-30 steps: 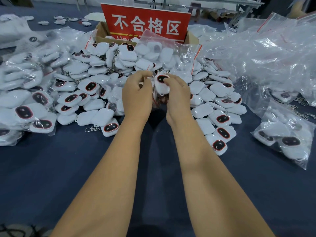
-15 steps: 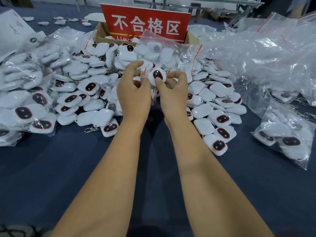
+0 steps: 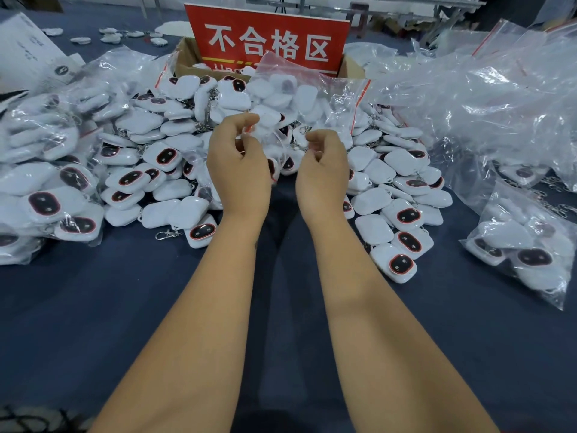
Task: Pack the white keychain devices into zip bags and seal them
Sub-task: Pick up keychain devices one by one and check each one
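Note:
My left hand [image 3: 240, 170] and my right hand [image 3: 323, 176] are raised side by side in front of a heap of loose white keychain devices [image 3: 393, 173], each with a dark oval ringed in red. Between my hands hangs a small clear zip bag [image 3: 281, 151] with a device showing low inside it. The left fingers pinch the bag's red-striped top edge. The right fingers are curled at the bag's other side near a metal key ring; their grip is partly hidden.
Filled bags [image 3: 46, 189] are stacked at the left and one filled bag [image 3: 527, 245] lies at the right. A mound of empty zip bags [image 3: 468, 101] fills the back right. Behind the heap stands a cardboard box [image 3: 184, 57] with a red sign [image 3: 268, 42]. Dark blue table [image 3: 125, 307] lies near me.
My right hand held a device up at the bag's mouth; now the device sits lower inside the bag. Both hands have moved apart along the bag's top.

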Demonstrator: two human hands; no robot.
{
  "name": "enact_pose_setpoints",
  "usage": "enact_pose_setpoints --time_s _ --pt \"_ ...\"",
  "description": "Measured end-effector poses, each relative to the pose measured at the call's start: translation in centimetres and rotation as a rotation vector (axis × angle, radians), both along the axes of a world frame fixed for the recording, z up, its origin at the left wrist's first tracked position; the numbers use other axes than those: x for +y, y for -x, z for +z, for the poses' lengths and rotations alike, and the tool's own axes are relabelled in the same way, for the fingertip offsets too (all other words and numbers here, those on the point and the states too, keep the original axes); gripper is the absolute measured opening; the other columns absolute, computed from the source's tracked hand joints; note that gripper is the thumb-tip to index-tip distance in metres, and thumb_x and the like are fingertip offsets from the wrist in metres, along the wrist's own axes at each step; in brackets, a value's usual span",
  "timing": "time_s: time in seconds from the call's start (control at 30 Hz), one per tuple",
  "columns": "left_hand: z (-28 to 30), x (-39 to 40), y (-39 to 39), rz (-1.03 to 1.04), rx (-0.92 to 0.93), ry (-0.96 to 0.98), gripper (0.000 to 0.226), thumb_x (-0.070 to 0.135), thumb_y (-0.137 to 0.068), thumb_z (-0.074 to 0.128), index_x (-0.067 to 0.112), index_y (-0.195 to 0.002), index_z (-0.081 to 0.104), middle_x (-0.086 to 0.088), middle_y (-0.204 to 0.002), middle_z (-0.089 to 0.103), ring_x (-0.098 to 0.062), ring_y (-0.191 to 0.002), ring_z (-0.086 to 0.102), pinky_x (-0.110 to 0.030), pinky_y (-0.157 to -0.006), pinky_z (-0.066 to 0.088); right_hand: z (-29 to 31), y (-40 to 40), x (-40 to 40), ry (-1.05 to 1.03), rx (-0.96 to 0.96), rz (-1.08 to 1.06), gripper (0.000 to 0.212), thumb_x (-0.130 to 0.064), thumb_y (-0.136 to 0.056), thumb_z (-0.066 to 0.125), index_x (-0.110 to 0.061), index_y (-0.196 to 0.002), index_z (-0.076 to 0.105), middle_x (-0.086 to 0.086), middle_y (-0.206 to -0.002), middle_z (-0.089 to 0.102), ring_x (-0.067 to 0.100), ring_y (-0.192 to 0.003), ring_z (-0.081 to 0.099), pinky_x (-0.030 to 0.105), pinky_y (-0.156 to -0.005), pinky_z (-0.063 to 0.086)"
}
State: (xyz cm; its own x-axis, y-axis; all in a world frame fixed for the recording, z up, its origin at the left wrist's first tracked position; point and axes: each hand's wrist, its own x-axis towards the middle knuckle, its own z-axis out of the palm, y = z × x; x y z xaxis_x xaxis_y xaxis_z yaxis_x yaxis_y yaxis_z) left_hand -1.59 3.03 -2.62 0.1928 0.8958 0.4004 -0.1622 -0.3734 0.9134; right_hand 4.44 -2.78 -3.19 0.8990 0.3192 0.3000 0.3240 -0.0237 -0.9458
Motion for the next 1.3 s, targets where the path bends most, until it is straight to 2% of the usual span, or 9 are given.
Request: enact_pose_setpoints --time_s 0.13,0.3,0.57,0.7,0.77,0.9,1.03,1.2,1.3 --pt "0.1 0.1 0.3 0.15 -0.101 -0.021 0.034 -0.002 -0.087 0.04 0.021 -0.099 0.061 0.005 -0.104 0.06 -0.008 -0.094 0.056 -0.017 -0.086 0.045 -0.2 -0.4 -0.2 0.299 -0.121 0.056 0.055 0.009 -0.086 0.038 -0.01 -0.135 0.052 0.008 -0.133 0.056 0.023 -0.122 0.049 0.034 -0.101 0.04" --pt "0.2 0.3 0.4 0.194 -0.15 -0.106 0.032 0.0 -0.086 0.036 0.02 -0.098 0.057 0.003 -0.104 0.051 -0.025 -0.094 0.059 -0.025 -0.085 0.048 -1.2 0.1 -0.2 0.852 -0.555 0.118 0.053 -0.018 -0.092 0.05 -0.019 -0.144 0.042 0.003 -0.149 0.04 0.027 -0.138 0.032 0.038 -0.111 0.024" --pt "-0.6 0.4 0.0 0.001 0.173 -0.175 0.027 0.0 -0.087 0.041 0.02 -0.091 0.059 0.005 -0.102 0.052 0.005 -0.085 0.05 -0.006 -0.073 0.035 -1.0 0.1 -0.4 0.895 -0.547 -0.005 0.017 -0.021 -0.09 0.056 -0.009 -0.102 0.058 0.012 -0.125 0.046 0.031 -0.118 0.037 0.035 -0.091 0.024" --pt "-1.1 0.2 -0.4 -0.064 0.43 -0.233 0.028 0.006 -0.087 0.046 0.028 -0.088 0.062 0.014 -0.101 0.048 0.001 -0.084 0.044 -0.019 -0.069 0.031 -0.8 0.2 -0.5 0.94 -0.572 0.035 0.021 -0.016 -0.089 0.052 -0.009 -0.108 0.06 0.01 -0.128 0.049 0.033 -0.121 0.037 0.037 -0.094 0.026" --pt "-1.2 0.4 -0.5 -0.071 0.472 -0.248 0.028 0.007 -0.086 0.047 0.029 -0.087 0.064 0.016 -0.1 0.046 0.003 -0.085 0.042 -0.014 -0.064 0.029 -0.6 0.2 -0.5 0.954 -0.585 0.048 0.022 -0.014 -0.09 0.049 -0.01 -0.109 0.06 0.009 -0.126 0.053 0.033 -0.121 0.038 0.038 -0.095 0.026" --pt "-1.3 0.6 -0.6 -0.075 0.47 -0.235 0.031 0.005 -0.087 0.046 0.027 -0.092 0.067 0.016 -0.102 0.045 0.011 -0.081 0.044 -0.003 -0.064 0.029 -0.7 0.2 -0.5 0.957 -0.55 0.031 0.022 -0.014 -0.092 0.046 -0.009 -0.109 0.059 0.013 -0.127 0.05 0.033 -0.122 0.036 0.039 -0.097 0.024" --pt "-1.2 0.3 -0.7 -0.018 0.405 -0.223 0.044 -0.001 -0.088 0.04 0.017 -0.119 0.066 0.003 -0.121 0.053 0.012 -0.092 0.038 -0.002 -0.071 0.029 -0.7 0.0 -0.3 0.884 -0.516 -0.005 0.019 -0.021 -0.095 0.049 -0.011 -0.108 0.057 0.011 -0.124 0.052 0.032 -0.118 0.039 0.037 -0.092 0.028" --pt "-1.1 0.5 -0.6 0.061 0.369 -0.186 0.054 -0.003 -0.088 0.037 0.014 -0.136 0.055 -0.003 -0.129 0.052 -0.009 -0.107 0.051 0.0 -0.075 0.029 -0.4 0.1 -0.1 0.442 -0.293 0.049 0.013 -0.021 -0.091 0.061 -0.013 -0.1 0.056 0.002 -0.093 0.066 0.024 -0.088 0.057 0.037 -0.07 0.042" --pt "-1.0 0.4 -0.6 0.04 0.375 -0.184 0.051 -0.003 -0.089 0.036 0.015 -0.131 0.059 -0.001 -0.13 0.052 -0.002 -0.103 0.048 0.004 -0.074 0.029 0.1 0.3 -0.2 0.109 -0.048 0.022 0.012 -0.021 -0.088 0.068 -0.021 -0.089 0.056 -0.008 -0.078 0.063 0.008 -0.073 0.059 0.023 -0.067 0.048"
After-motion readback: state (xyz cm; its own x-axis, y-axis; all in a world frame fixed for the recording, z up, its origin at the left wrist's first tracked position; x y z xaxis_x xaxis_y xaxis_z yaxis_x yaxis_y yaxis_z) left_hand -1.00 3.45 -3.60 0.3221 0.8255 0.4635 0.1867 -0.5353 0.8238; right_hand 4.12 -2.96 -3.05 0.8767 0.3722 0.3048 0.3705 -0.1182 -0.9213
